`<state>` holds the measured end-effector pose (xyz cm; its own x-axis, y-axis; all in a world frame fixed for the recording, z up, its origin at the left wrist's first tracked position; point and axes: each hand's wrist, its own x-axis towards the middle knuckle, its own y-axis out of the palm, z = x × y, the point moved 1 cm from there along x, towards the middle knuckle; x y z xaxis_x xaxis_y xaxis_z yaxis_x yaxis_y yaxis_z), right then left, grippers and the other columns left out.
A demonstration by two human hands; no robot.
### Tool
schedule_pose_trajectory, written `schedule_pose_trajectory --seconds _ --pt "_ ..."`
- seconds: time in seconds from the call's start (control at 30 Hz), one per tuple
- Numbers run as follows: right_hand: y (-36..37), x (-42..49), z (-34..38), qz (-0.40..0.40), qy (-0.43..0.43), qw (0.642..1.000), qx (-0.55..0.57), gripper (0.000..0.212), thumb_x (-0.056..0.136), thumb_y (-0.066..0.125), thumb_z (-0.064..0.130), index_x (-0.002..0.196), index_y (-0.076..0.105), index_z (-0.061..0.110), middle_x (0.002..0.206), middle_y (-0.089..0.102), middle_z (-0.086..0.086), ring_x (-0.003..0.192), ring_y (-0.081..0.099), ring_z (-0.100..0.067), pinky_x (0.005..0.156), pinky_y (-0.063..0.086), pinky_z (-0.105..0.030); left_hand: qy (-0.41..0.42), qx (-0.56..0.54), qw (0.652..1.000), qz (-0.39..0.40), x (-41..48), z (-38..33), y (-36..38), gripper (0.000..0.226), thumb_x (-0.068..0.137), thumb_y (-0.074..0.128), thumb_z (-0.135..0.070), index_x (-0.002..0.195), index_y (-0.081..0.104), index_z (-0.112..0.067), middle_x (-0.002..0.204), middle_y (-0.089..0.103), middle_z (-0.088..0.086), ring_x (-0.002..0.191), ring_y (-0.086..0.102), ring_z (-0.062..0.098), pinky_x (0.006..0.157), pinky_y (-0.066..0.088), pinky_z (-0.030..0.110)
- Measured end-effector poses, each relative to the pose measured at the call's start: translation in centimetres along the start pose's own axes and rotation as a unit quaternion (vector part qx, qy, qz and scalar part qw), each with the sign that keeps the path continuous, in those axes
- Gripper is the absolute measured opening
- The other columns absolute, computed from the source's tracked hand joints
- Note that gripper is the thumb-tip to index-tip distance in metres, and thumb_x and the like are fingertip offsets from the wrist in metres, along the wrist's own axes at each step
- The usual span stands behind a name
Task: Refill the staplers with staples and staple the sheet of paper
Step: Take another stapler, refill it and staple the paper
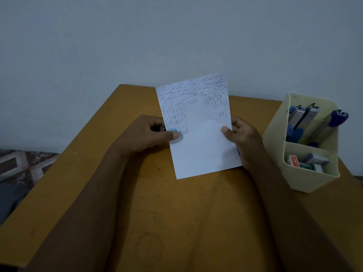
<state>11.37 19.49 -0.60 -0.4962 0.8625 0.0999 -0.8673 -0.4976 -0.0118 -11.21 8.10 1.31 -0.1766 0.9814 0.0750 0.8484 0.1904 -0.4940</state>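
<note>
A white sheet of paper, covered with many staples across its top and left side, is held upright above the wooden table. My left hand grips a small light-blue stapler that bites the sheet's left edge; most of the stapler is hidden behind the paper and my fingers. On the sheet's right edge, my right hand pinches it, thumb in front.
A cream plastic organiser stands at the table's right. Its back compartment holds blue staplers; its front compartment holds small staple boxes. A pale wall runs right behind the table. A patterned floor shows at the left.
</note>
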Motion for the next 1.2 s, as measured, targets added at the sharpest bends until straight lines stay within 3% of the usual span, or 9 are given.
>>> schedule_pose_trajectory --seconds 0.17,0.33,0.63,0.93,1.03,1.13,1.2 --pt "0.05 -0.03 -0.01 0.010 0.002 1.000 0.006 0.025 0.093 0.051 0.004 0.114 0.060 0.016 0.110 0.069 0.002 0.098 0.067 -0.016 0.084 0.055 -0.028 -0.004 -0.008 1.000 0.002 -0.01 0.00 0.04 0.031 0.074 0.067 -0.046 0.093 0.072 -0.022 0.094 0.074 -0.009 0.054 0.055 0.012 0.049 0.035 0.020" --pt "0.05 0.02 -0.04 0.013 -0.001 1.000 0.008 0.027 0.093 0.051 0.005 0.118 0.058 0.013 0.111 0.068 0.003 0.098 0.067 -0.015 0.082 0.055 -0.025 -0.011 -0.005 1.000 -0.001 0.14 0.25 0.06 0.042 0.071 0.068 -0.050 0.094 0.073 -0.015 0.094 0.074 -0.002 0.055 0.056 0.015 0.047 0.036 0.018" --pt "0.03 0.04 -0.11 0.018 0.003 1.000 0.004 0.028 0.093 0.051 0.006 0.119 0.057 0.014 0.114 0.067 0.002 0.101 0.066 -0.017 0.087 0.054 -0.030 -0.002 0.001 1.000 0.002 0.12 0.36 0.04 0.040 0.075 0.067 -0.045 0.091 0.071 -0.009 0.080 0.074 -0.003 0.049 0.054 0.011 0.047 0.037 0.018" --pt "0.02 -0.01 -0.01 0.018 -0.002 1.000 0.011 0.027 0.093 0.051 0.004 0.117 0.059 0.014 0.111 0.069 0.003 0.099 0.067 -0.016 0.083 0.055 -0.027 0.018 -0.013 1.000 0.002 0.17 0.45 0.20 0.017 0.085 0.069 -0.032 0.083 0.070 -0.015 0.082 0.074 0.006 0.056 0.061 0.026 0.052 0.043 0.027" --pt "0.05 -0.02 0.00 0.017 -0.001 1.000 0.009 0.027 0.093 0.050 0.004 0.117 0.058 0.013 0.111 0.069 0.003 0.098 0.067 -0.015 0.082 0.055 -0.025 0.005 -0.003 1.000 0.000 0.15 0.36 0.26 0.016 0.081 0.070 -0.036 0.086 0.070 -0.020 0.080 0.073 0.000 0.055 0.060 0.018 0.050 0.043 0.017" --pt "0.08 0.02 -0.06 0.019 0.002 1.000 0.011 0.028 0.093 0.050 0.003 0.118 0.058 0.012 0.111 0.069 0.002 0.098 0.067 -0.015 0.082 0.055 -0.026 -0.013 0.002 1.000 0.017 0.22 0.43 0.39 0.020 0.078 0.072 -0.038 0.093 0.070 -0.024 0.090 0.073 -0.013 0.059 0.063 0.010 0.051 0.045 0.015" --pt "0.08 0.04 -0.10 0.018 0.004 1.000 0.015 0.027 0.093 0.050 0.003 0.118 0.058 0.011 0.111 0.069 0.001 0.099 0.067 -0.017 0.084 0.055 -0.028 -0.024 0.005 0.999 0.027 0.26 0.59 0.27 0.029 0.077 0.073 -0.039 0.098 0.072 -0.019 0.096 0.074 -0.009 0.061 0.063 0.010 0.052 0.044 0.015"
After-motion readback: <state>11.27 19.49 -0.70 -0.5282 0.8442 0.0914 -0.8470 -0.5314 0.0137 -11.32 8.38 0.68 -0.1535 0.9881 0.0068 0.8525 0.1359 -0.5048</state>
